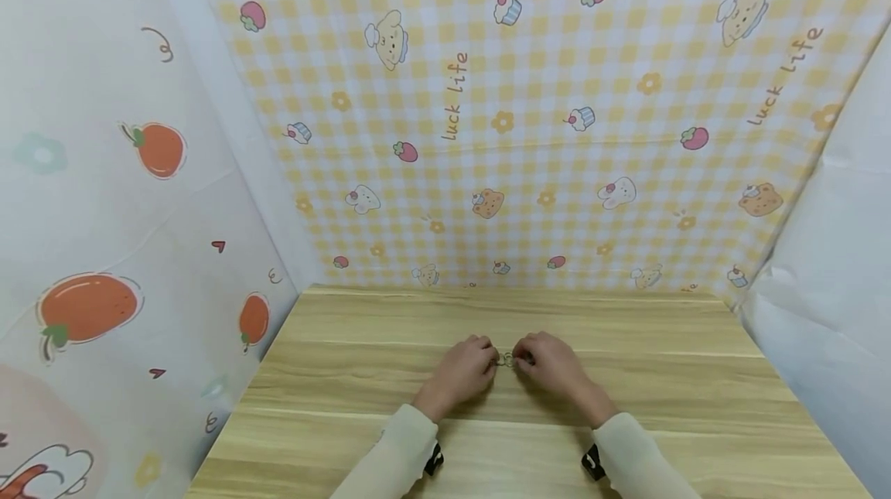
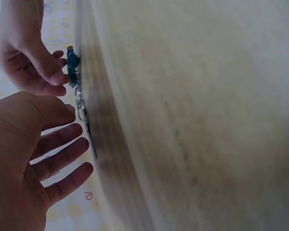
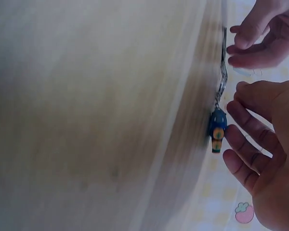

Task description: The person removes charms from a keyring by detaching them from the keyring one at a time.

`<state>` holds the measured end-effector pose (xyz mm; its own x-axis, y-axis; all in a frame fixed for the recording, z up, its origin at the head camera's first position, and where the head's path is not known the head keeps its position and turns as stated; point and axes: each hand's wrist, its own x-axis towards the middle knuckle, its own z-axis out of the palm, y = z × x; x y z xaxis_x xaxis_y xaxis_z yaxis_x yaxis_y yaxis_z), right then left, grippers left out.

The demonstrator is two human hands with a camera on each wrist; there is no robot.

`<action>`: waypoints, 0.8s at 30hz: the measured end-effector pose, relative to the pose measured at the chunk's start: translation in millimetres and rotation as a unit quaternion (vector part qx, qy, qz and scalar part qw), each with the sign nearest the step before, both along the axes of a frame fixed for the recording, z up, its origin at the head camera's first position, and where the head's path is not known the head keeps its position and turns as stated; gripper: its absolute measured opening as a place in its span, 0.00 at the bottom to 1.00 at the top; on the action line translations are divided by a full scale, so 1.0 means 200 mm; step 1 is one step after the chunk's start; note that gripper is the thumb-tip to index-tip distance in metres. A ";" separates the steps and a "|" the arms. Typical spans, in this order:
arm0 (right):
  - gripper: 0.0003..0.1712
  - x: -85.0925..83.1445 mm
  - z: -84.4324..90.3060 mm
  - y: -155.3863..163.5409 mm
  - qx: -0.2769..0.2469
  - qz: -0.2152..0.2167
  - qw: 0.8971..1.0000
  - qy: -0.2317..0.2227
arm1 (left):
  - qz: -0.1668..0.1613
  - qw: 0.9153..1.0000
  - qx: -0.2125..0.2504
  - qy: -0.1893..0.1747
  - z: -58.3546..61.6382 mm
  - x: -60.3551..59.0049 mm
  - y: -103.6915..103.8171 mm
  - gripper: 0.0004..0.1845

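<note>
Keychain (image 1: 506, 360) lies mid-desk (image 1: 348, 375) between both hands: left hand (image 1: 465, 366) released beside its metal ring end, right hand (image 1: 553, 366) released beside its blue charm (image 3: 217, 130); likely light, limp chain, best pinched at rigid charm.

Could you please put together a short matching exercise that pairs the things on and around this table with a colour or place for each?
Things:
1. keychain charm
2. metal ring and chain
3. table
4. back cloth

Descriptions:
A. light wood grain
B. yellow check with printed cupcakes and strawberries
C. blue with orange on it
D. silvery, between the charm and the left hand

Pairs: 1-C, 2-D, 3-A, 4-B. In the head view both hands meet at the keychain in the middle of the table, with the right hand at the charm's end.
</note>
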<state>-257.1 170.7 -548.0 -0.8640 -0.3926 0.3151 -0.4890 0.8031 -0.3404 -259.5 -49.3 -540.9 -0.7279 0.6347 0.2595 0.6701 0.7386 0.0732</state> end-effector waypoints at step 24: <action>0.08 -0.02 -0.02 -0.05 0.045 0.037 0.998 0.025 | 0.030 0.997 -0.074 0.009 -0.02 -0.02 0.08 0.05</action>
